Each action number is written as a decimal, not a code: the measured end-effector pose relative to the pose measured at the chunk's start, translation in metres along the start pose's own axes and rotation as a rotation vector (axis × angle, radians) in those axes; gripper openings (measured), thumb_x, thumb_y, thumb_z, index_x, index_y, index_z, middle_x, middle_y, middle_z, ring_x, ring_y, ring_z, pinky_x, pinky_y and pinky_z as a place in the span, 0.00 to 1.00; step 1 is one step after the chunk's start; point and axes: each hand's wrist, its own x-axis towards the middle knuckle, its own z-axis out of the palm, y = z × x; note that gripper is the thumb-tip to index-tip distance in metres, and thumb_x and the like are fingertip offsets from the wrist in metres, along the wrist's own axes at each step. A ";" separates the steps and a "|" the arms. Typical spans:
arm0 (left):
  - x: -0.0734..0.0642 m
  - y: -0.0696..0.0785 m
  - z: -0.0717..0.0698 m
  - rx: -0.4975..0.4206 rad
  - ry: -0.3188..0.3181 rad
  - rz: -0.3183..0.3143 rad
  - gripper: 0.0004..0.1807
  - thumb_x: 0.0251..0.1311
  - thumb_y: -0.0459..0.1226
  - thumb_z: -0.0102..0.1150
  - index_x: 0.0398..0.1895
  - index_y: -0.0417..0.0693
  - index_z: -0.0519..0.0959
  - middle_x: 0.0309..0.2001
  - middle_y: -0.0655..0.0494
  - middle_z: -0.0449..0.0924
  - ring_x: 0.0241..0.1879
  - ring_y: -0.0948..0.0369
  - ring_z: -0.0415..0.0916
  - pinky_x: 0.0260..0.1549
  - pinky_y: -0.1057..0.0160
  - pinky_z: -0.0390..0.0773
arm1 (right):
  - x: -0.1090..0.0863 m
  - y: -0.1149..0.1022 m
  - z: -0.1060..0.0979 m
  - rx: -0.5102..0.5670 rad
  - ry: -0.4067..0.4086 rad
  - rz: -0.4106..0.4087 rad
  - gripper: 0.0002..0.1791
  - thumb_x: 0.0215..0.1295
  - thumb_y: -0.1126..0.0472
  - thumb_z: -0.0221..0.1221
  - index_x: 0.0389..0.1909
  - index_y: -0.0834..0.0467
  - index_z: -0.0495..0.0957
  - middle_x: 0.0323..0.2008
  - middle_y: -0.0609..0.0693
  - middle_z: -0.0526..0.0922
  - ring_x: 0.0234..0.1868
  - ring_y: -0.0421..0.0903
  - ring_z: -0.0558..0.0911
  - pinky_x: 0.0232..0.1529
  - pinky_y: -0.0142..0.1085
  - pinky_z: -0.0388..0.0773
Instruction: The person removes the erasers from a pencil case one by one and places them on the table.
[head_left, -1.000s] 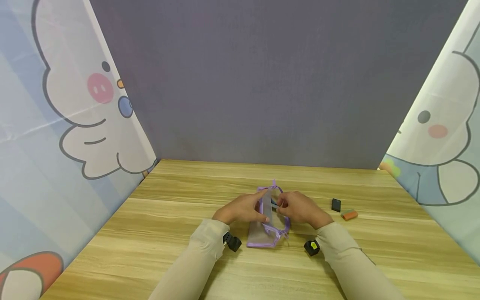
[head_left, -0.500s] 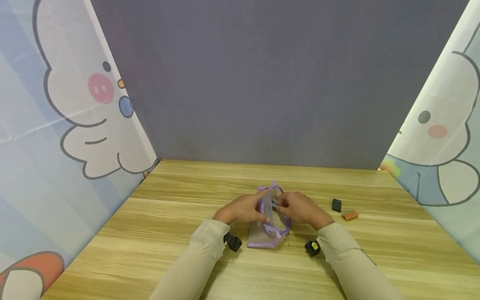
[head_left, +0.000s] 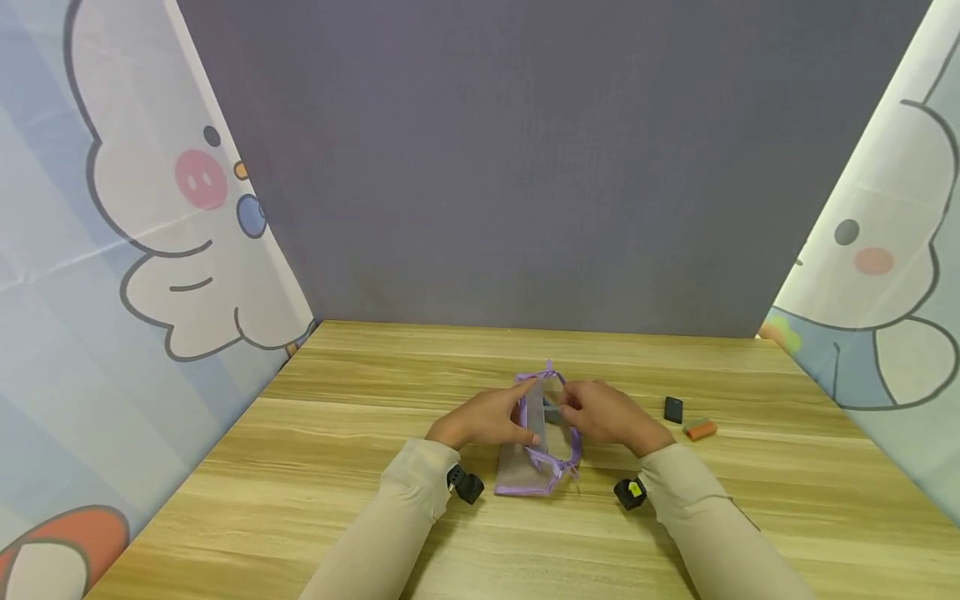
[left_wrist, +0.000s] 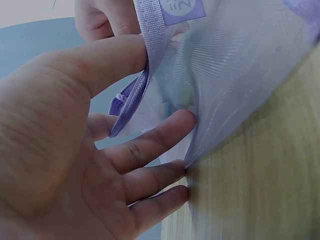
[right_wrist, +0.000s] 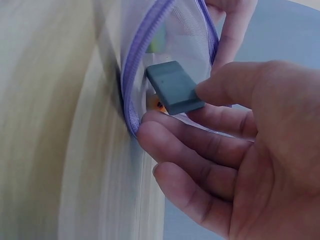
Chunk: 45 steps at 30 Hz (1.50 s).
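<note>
A grey mesh zip pouch (head_left: 522, 471) with purple edging lies on the table, its mouth held apart. My left hand (head_left: 491, 415) grips the near side of the mouth. In the left wrist view, its thumb is at the zipper band (left_wrist: 142, 82) and its other fingers touch the mesh (left_wrist: 235, 65). At the opening, my right hand (head_left: 603, 414) pinches a small grey-green rectangular block (right_wrist: 175, 87) between thumb and index finger. The block is tilted, with its far end inside the mouth. Behind it, a yellow-green thing (right_wrist: 157, 42) and an orange thing (right_wrist: 156, 103) show in the pouch.
To the right of the pouch lie a small black block (head_left: 673, 409) and an orange block (head_left: 700, 429) with a greyish end. A thin dark object (head_left: 746, 514) shows beside the right sleeve. A grey panel (head_left: 525, 167) stands behind the wooden table (head_left: 375, 367).
My right hand has shifted slightly to the right, and more of the grey-green block's face shows in the pouch mouth. My left hand and the pouch have stayed put.
</note>
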 end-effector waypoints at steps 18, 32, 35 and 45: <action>0.003 -0.001 0.001 0.016 -0.001 0.009 0.56 0.55 0.52 0.73 0.82 0.56 0.49 0.36 0.62 0.77 0.38 0.64 0.74 0.44 0.62 0.75 | -0.001 0.004 -0.001 0.103 -0.001 0.014 0.04 0.72 0.61 0.57 0.39 0.57 0.79 0.30 0.44 0.80 0.27 0.40 0.77 0.29 0.37 0.76; 0.001 0.000 0.000 0.015 0.001 0.003 0.56 0.55 0.52 0.73 0.82 0.56 0.49 0.35 0.63 0.77 0.37 0.65 0.75 0.42 0.64 0.75 | -0.003 0.005 -0.006 0.144 0.037 -0.003 0.02 0.66 0.62 0.59 0.35 0.56 0.79 0.29 0.44 0.79 0.28 0.41 0.75 0.31 0.37 0.75; 0.001 0.000 0.000 0.009 -0.003 0.000 0.56 0.55 0.52 0.73 0.82 0.56 0.49 0.35 0.63 0.77 0.36 0.65 0.75 0.42 0.64 0.75 | -0.003 0.006 -0.006 0.150 0.042 0.003 0.02 0.66 0.62 0.59 0.35 0.56 0.78 0.29 0.44 0.79 0.29 0.41 0.75 0.31 0.38 0.74; 0.002 -0.001 0.001 0.002 -0.003 0.006 0.56 0.55 0.51 0.73 0.82 0.56 0.49 0.34 0.62 0.77 0.36 0.65 0.74 0.41 0.64 0.75 | -0.003 0.007 -0.007 0.167 0.060 0.003 0.02 0.65 0.62 0.60 0.36 0.56 0.78 0.30 0.45 0.79 0.30 0.42 0.75 0.32 0.38 0.74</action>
